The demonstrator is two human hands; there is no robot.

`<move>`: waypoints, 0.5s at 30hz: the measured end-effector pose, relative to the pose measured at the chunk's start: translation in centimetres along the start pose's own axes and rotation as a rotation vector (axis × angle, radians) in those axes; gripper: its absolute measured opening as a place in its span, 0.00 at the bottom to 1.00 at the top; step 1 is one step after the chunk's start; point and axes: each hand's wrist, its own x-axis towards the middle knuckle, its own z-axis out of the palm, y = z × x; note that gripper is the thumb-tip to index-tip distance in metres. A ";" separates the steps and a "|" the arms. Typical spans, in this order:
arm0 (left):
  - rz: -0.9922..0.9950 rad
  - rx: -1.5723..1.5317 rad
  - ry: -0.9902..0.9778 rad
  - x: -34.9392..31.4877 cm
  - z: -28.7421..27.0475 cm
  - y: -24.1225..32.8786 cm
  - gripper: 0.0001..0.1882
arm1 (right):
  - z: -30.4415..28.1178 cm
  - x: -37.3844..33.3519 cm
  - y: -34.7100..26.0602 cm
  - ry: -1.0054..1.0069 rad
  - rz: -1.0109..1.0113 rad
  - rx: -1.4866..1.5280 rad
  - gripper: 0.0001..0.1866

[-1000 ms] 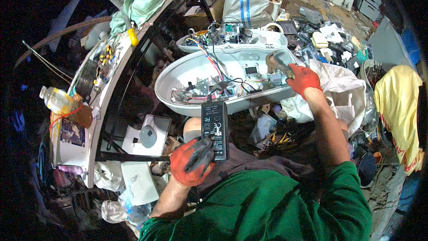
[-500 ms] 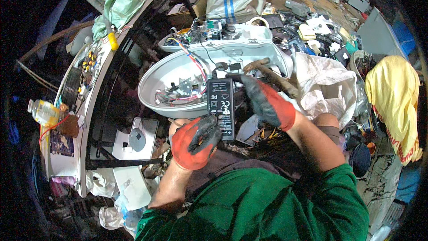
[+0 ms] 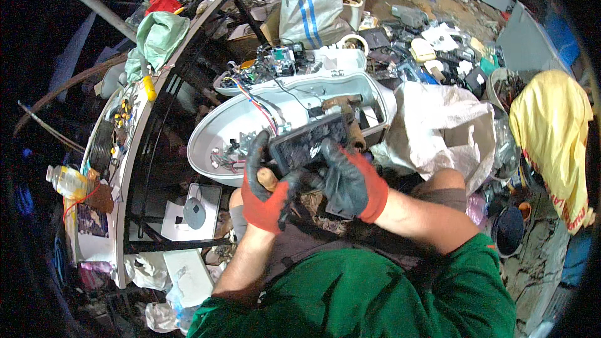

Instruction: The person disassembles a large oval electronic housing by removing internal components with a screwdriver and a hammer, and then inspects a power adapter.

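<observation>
- While the gloved left hand (image 3: 266, 203) grips one end, black power adapter (image 3: 307, 144) held tilted, frame centre.
- Gloved right hand (image 3: 358, 186), fingers pinching adapter's lower right edge.
- Pale oval casing (image 3: 210, 138), beyond, upper centre.

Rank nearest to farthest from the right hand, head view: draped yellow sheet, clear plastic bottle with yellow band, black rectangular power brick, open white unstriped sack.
From the right hand:
1. Black rectangular power brick, up-left, at its fingertips
2. Open white unstriped sack, to its right
3. Draped yellow sheet, far right
4. Clear plastic bottle with yellow band, far left
</observation>
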 end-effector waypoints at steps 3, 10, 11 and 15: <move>0.054 0.166 0.008 1.1 -0.3 1.0 0.36 | 2.0 -1.2 0.1 -0.049 0.046 0.013 0.17; 0.125 0.187 0.163 3.4 -2.4 3.5 0.22 | 3.1 -2.1 -6.7 -0.796 0.291 -1.469 0.15; 0.129 0.207 0.159 3.5 -2.7 3.7 0.22 | 3.5 -2.6 -7.2 -0.767 0.226 -1.358 0.15; 0.062 0.132 0.075 3.5 -3.5 2.5 0.22 | 1.6 -4.9 -7.2 -0.422 -0.323 -1.270 0.23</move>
